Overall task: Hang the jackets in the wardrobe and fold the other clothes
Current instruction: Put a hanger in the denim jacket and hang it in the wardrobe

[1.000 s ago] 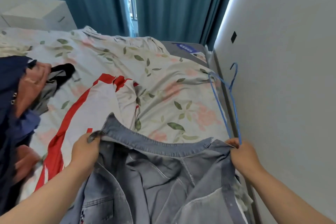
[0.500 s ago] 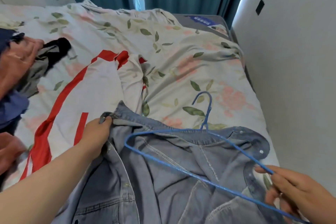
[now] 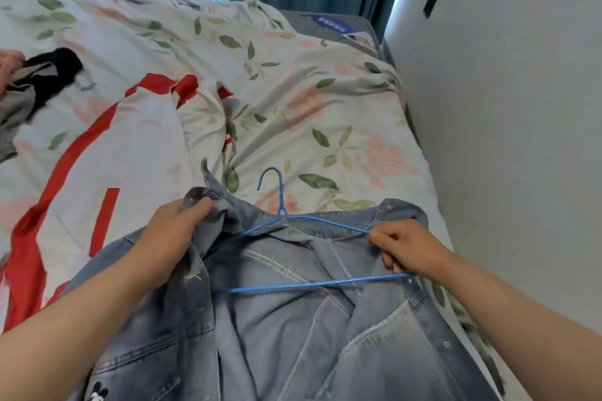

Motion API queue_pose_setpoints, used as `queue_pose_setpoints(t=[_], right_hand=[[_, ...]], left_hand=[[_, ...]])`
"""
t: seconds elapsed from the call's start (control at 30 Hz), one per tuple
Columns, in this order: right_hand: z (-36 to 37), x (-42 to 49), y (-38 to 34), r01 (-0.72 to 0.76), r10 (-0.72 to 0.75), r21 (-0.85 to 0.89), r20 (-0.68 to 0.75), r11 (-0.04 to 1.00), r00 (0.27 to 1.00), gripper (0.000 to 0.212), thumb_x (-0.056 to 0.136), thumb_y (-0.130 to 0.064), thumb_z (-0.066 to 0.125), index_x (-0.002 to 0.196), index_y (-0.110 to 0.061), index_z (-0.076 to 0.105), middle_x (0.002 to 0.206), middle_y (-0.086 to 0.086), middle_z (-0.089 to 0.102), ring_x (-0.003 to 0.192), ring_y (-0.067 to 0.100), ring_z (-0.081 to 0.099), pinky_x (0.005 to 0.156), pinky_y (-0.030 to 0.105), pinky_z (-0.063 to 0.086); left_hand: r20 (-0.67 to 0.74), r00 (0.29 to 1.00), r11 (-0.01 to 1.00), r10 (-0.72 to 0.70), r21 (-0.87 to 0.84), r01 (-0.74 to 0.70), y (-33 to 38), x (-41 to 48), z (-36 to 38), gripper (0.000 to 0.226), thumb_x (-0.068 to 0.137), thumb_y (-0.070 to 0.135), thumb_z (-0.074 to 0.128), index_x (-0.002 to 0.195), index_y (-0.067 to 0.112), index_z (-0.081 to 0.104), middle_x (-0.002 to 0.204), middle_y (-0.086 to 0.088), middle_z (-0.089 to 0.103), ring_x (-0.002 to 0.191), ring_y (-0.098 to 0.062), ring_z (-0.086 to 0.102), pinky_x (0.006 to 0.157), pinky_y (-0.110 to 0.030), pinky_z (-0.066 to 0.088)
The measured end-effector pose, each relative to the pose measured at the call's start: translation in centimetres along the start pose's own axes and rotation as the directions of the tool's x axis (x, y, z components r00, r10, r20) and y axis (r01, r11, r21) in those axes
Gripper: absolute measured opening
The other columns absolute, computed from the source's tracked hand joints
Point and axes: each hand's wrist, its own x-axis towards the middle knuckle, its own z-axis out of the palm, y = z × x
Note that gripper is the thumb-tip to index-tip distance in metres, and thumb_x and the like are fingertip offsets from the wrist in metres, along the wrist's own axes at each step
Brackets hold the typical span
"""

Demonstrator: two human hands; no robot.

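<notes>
Denim jacket (image 3: 277,319) lies open, lining up, on the near edge of the bed (image 3: 325,101), with its collar towards the far side. The blue wire hanger (image 3: 309,284) rests on the jacket's neck area, its hook projecting past the collar. Its left end is hidden under the denim.

Left hand (image 3: 176,231) grips the bunched left collar. Right hand (image 3: 407,251) holds the hanger's right end, fingers curled around the wire.

A white-and-red garment (image 3: 123,156) lies to the left on the bed.
</notes>
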Motion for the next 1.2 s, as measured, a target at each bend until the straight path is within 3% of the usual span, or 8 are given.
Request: queue_pose_setpoints(t=[0.07, 0.13, 0.23, 0.3, 0.43, 0.6, 0.9, 1.2], right_hand=[[0.8, 1.4, 0.7, 0.009, -0.01, -0.025, -0.043, 1.0, 0.999, 0.03, 0.097, -0.028, 0.061, 0.074, -0.009, 0.068, 0.052, -0.002, 0.062, 0.042, 0.009, 0.052, 0.05, 0.028, 0.047], [1.8, 2.0, 1.5, 0.0, -0.005, -0.071, -0.082, 0.997, 0.997, 0.027, 0.092, -0.034, 0.067, 0.072, -0.016, 0.071, 0.056, -0.008, 0.064, 0.045, 0.002, 0.053, 0.056, 0.028, 0.049], [2.9, 1.0, 3.1, -0.022, 0.005, -0.051, -0.312, 0.998, 0.95, 0.031, 0.083, -0.051, 0.066, 0.068, -0.024, 0.068, 0.064, -0.006, 0.064, 0.058, 0.002, 0.056, 0.059, 0.018, 0.044], [2.9, -0.5, 4.4, 0.023, -0.007, 0.02, -0.581, 1.0, 0.814, 0.029, 0.085, -0.049, 0.06, 0.067, -0.027, 0.064, 0.068, -0.006, 0.062, 0.07, 0.003, 0.058, 0.062, 0.011, 0.043], [2.6, -1.7, 7.2, -0.242, 0.4, 0.336, -0.561, 0.91, 0.725, 0.02, 0.093, -0.028, 0.06, 0.103, -0.011, 0.065, 0.098, 0.01, 0.068, 0.094, 0.029, 0.062, 0.084, 0.036, 0.049], [3.4, -1.7, 7.7, -0.263, 0.396, 0.381, -0.331, 0.886, 0.856, 0.023, 0.091, -0.026, 0.066, 0.074, -0.012, 0.06, 0.075, 0.002, 0.063, 0.073, 0.022, 0.058, 0.069, 0.035, 0.047], [-1.9, -2.8, 9.1, -0.223, 0.445, 0.424, -0.549, 0.878, 0.708, 0.024, 0.097, -0.012, 0.048, 0.075, -0.005, 0.053, 0.073, 0.01, 0.052, 0.073, 0.021, 0.047, 0.059, 0.035, 0.036], [2.4, -7.9, 2.1, -0.181, 0.32, 0.613, -0.124, 0.769, 0.939, 0.022, 0.096, -0.025, 0.056, 0.074, -0.023, 0.059, 0.056, -0.006, 0.052, 0.05, 0.009, 0.046, 0.051, 0.028, 0.039]], left_hand=[[0.039, 0.99, 0.921, 0.138, 0.363, -0.143, -0.9, -1.5, 1.9, 0.036, 0.069, 0.052, 0.072, 0.095, 0.027, 0.066, 0.097, 0.002, 0.069, 0.095, -0.02, 0.062, 0.076, -0.036, 0.048], [0.103, 0.883, 0.559, 0.459, 0.738, -0.377, -2.2, -3.1, 4.6, 0.069, 0.067, 0.044, 0.077, 0.127, 0.019, 0.052, 0.123, -0.007, 0.054, 0.116, -0.029, 0.05, 0.095, -0.042, 0.042], [0.473, 0.617, 0.197, 0.629, 0.671, -0.715, -3.7, -5.6, 10.1, 0.071, 0.071, 0.041, 0.07, 0.133, 0.011, 0.053, 0.128, -0.009, 0.056, 0.117, -0.032, 0.055, 0.104, -0.042, 0.037], [0.637, 0.616, 0.13, 0.464, 0.639, -0.758, -4.6, -6.6, 14.0, 0.055, 0.083, 0.042, 0.059, 0.131, 0.017, 0.054, 0.118, -0.002, 0.061, 0.113, -0.026, 0.057, 0.107, -0.04, 0.036], [0.694, 0.696, 0.11, 0.184, 0.689, -0.716, -6.0, -6.2, 18.0, 0.027, 0.1, 0.036, 0.037, 0.122, 0.025, 0.049, 0.115, 0.0, 0.06, 0.111, -0.028, 0.055, 0.096, -0.039, 0.034], [0.725, 0.684, 0.063, 0.082, 0.681, -0.73, -7.4, -5.2, 18.0, 0.022, 0.101, 0.031, 0.038, 0.116, 0.027, 0.054, 0.114, 0.001, 0.064, 0.108, -0.026, 0.059, 0.098, -0.035, 0.033], [0.633, 0.757, 0.12, 0.162, 0.749, -0.652, -7.6, -3.7, 17.4, 0.02, 0.092, 0.026, 0.042, 0.109, 0.03, 0.053, 0.102, 0.006, 0.068, 0.099, -0.02, 0.063, 0.091, -0.031, 0.035], [0.589, 0.789, 0.124, 0.176, 0.781, -0.611, -6.5, -4.1, 20.3, 0.022, 0.094, 0.027, 0.05, 0.115, 0.029, 0.057, 0.109, 0.002, 0.059, 0.105, -0.027, 0.055, 0.078, -0.037, 0.032]])
